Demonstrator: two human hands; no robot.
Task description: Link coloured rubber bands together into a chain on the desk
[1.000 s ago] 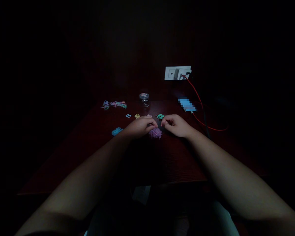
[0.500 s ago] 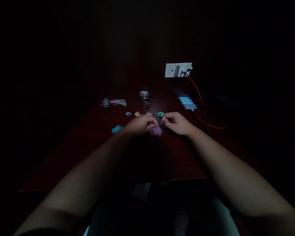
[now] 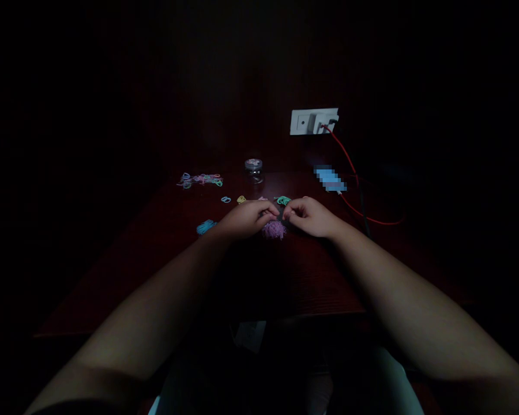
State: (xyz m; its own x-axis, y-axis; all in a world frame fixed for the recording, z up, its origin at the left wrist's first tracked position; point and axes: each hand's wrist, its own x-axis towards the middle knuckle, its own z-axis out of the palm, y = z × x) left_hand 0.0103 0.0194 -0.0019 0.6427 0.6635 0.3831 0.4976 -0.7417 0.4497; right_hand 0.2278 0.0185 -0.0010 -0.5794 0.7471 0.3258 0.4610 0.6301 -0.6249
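Note:
My left hand [image 3: 251, 218] is closed in a pinch just above a pile of purple rubber bands [image 3: 274, 230]. Close beside it on the right, my right hand [image 3: 308, 215] also has its fingers pinched together. Whatever lies between the fingertips of either hand is too small and dark to make out. Green rubber bands [image 3: 282, 200] lie right behind the hands, and a few pink bands [image 3: 263, 199] are partly hidden by my left hand. Left of that hand are a blue pile of bands [image 3: 206, 226], a small yellow bunch [image 3: 241, 199] and light blue bands [image 3: 225, 199].
Mixed coloured bands [image 3: 200, 180] lie at the back left of the dark red table [image 3: 125, 276]. A clear lidded jar [image 3: 254, 171] stands at the back. A phone [image 3: 330, 179] trails a red cable [image 3: 372, 220] to a wall socket [image 3: 313, 121]. The surroundings are very dark.
The fingertips of my left hand have lifted slightly from the purple pile. My right hand has hardly moved.

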